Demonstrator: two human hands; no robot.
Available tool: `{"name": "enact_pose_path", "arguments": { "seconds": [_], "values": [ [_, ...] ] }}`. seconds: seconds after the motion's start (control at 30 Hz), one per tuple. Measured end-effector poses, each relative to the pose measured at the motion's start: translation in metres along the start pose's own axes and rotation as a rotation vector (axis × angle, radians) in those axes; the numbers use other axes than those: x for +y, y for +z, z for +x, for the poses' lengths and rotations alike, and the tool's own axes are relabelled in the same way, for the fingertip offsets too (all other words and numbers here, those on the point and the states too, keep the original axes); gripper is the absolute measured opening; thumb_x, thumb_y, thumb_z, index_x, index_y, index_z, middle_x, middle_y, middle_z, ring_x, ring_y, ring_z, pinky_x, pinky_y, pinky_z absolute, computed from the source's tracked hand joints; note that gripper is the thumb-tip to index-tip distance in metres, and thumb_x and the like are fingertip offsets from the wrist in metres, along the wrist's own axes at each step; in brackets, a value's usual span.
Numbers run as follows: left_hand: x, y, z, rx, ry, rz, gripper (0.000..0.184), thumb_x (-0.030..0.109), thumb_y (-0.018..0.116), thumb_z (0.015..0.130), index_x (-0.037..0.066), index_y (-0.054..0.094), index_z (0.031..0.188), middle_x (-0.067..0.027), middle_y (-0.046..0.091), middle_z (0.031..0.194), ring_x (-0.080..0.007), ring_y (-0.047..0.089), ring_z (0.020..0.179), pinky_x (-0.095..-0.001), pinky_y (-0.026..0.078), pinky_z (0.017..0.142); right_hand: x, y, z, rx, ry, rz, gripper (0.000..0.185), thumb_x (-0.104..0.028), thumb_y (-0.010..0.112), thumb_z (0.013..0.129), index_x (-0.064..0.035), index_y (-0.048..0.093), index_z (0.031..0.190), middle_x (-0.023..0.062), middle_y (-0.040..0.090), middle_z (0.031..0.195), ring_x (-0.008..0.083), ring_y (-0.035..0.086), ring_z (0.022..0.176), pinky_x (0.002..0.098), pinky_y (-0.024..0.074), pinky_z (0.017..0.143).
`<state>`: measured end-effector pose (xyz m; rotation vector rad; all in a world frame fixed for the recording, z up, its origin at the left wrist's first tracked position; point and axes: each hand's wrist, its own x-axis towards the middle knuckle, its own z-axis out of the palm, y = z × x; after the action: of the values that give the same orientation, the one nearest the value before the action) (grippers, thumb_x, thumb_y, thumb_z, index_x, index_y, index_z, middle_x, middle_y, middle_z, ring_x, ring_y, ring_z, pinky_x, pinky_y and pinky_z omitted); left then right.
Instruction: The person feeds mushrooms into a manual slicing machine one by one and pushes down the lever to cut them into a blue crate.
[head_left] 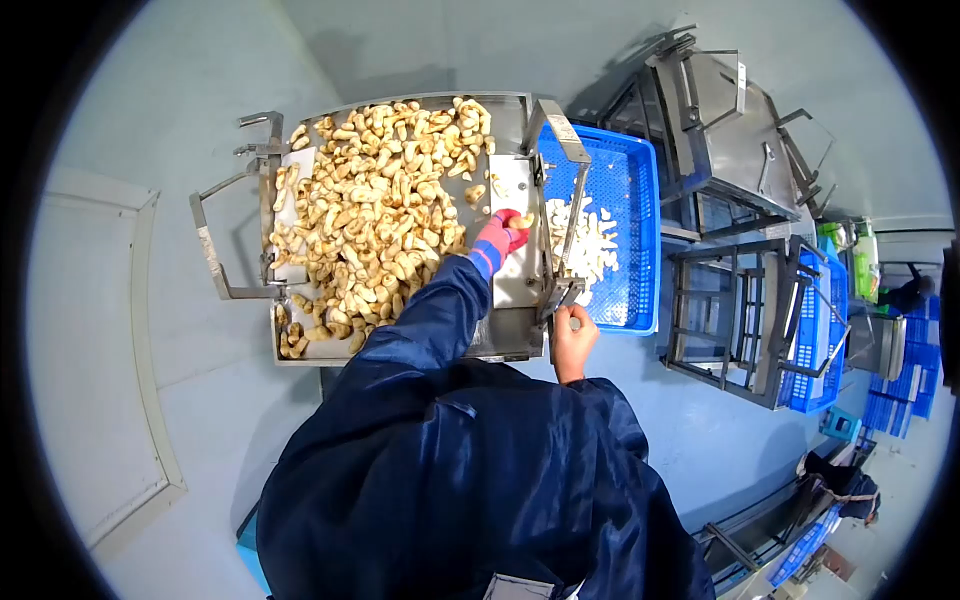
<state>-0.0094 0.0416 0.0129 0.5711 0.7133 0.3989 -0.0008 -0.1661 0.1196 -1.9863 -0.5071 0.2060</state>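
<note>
My left hand (503, 238), in a pink and purple glove, is closed on a pale tan, stubby piece that looks like a mushroom (522, 221). It is held above the white board (512, 180), close to the metal lever cutter (577, 210). At the near end of that cutter, my bare right hand (575, 343) is wrapped round its handle (568, 291). A large heap of similar tan pieces (375, 210) covers the steel table to the left. Small white pieces (590, 240) lie in the blue basket (650, 240) just right of the cutter.
Another metal lever frame (212, 245) is fixed at the table's left edge. To the right stand a steel table (735, 120) with lever frames, a metal stand (725, 315) and a blue crate (818, 330). A person's dark sleeve (905, 290) shows far right.
</note>
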Motion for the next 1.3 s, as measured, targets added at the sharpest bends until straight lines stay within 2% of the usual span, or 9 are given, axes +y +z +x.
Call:
{"name": "enact_pose_path", "arguments": {
  "seconds": [0.13,0.23,0.57,0.77,0.93,1.07,1.17,1.23,1.3],
  "values": [
    [-0.030,0.001,0.002,0.008,0.028,0.195,0.033,-0.005,0.055,0.074,0.005,0.051,0.105,-0.0086,0.056,0.096,-0.0217,0.057,0.083,-0.0287,0.050,0.072,-0.007,-0.001,0.000,0.000,0.015,0.013,0.024,-0.015,0.058,0.077,0.0025,0.050,0.063,0.0186,0.044,0.053,0.0200,0.036,0.047,0.0356,0.0366,0.049],
    [-0.032,0.010,-0.004,0.138,0.576,1.164,0.034,-0.002,0.060,0.070,0.006,0.053,0.102,-0.0139,0.057,0.094,-0.0283,0.057,0.084,-0.0337,0.048,0.074,-0.010,-0.002,0.002,-0.010,0.017,-0.016,0.023,-0.015,0.058,0.077,0.0028,0.051,0.064,0.0182,0.045,0.054,0.0185,0.039,0.047,0.0351,0.0373,0.049],
    [-0.052,0.017,-0.005,0.182,0.421,1.065,0.042,0.004,0.066,0.066,0.007,0.055,0.107,-0.0174,0.055,0.102,-0.0326,0.052,0.096,-0.0383,0.043,0.083,0.049,0.009,-0.017,-0.041,0.041,0.014,0.019,-0.012,0.057,0.078,0.0032,0.054,0.067,0.0136,0.050,0.054,0.0162,0.045,0.052,0.0330,0.0395,0.053],
    [-0.052,0.018,-0.004,0.237,0.480,1.006,0.041,0.000,0.065,0.067,0.004,0.054,0.106,-0.0138,0.059,0.091,-0.0280,0.057,0.084,-0.0354,0.046,0.076,-0.025,-0.001,0.005,0.002,0.015,-0.008,0.025,-0.012,0.054,0.079,0.0039,0.047,0.061,0.0067,0.039,0.049,0.0092,0.036,0.052,0.0319,0.0303,0.045],
    [-0.063,0.009,0.017,0.110,0.380,0.675,0.042,-0.005,0.061,0.070,0.004,0.053,0.111,-0.0121,0.061,0.092,-0.0232,0.059,0.084,-0.0308,0.047,0.075,0.071,0.017,-0.020,-0.020,0.057,0.107,0.028,-0.014,0.055,0.080,0.0006,0.045,0.058,0.0012,0.041,0.047,0.0073,0.036,0.045,0.0289,0.0282,0.041],
    [-0.041,0.017,-0.002,0.121,0.334,0.777,0.043,-0.005,0.061,0.069,0.005,0.054,0.111,-0.0113,0.062,0.089,-0.0221,0.058,0.081,-0.0308,0.047,0.073,-0.029,-0.006,0.006,-0.053,0.134,-0.040,0.018,-0.011,0.056,0.078,0.0036,0.055,0.068,0.0127,0.051,0.054,0.0136,0.044,0.055,0.0313,0.0392,0.053],
    [-0.045,0.011,0.010,0.054,0.295,0.723,0.043,-0.005,0.062,0.070,0.005,0.054,0.111,-0.0104,0.061,0.093,-0.0193,0.057,0.082,-0.0295,0.048,0.075,0.037,0.007,-0.016,-0.034,-0.015,0.010,0.017,-0.011,0.056,0.077,0.0037,0.055,0.068,0.0115,0.051,0.054,0.0127,0.044,0.055,0.0312,0.0391,0.053],
    [-0.050,0.005,0.019,-0.031,0.261,0.544,0.041,-0.008,0.059,0.072,0.004,0.053,0.111,-0.0091,0.059,0.093,-0.0174,0.056,0.081,-0.0277,0.048,0.073,0.047,0.013,-0.019,-0.087,0.183,0.091,0.016,-0.011,0.057,0.076,0.0032,0.055,0.068,0.0120,0.047,0.055,0.0115,0.044,0.056,0.0315,0.0387,0.053],
    [-0.050,0.005,0.019,0.033,0.281,0.740,0.040,-0.008,0.058,0.073,0.004,0.053,0.111,-0.0090,0.059,0.091,-0.0172,0.056,0.079,-0.0276,0.048,0.073,0.013,0.003,-0.006,0.000,0.007,0.012,0.018,-0.011,0.057,0.077,0.0028,0.055,0.066,0.0133,0.047,0.053,0.0126,0.043,0.053,0.0324,0.0378,0.052]
  ]
}}
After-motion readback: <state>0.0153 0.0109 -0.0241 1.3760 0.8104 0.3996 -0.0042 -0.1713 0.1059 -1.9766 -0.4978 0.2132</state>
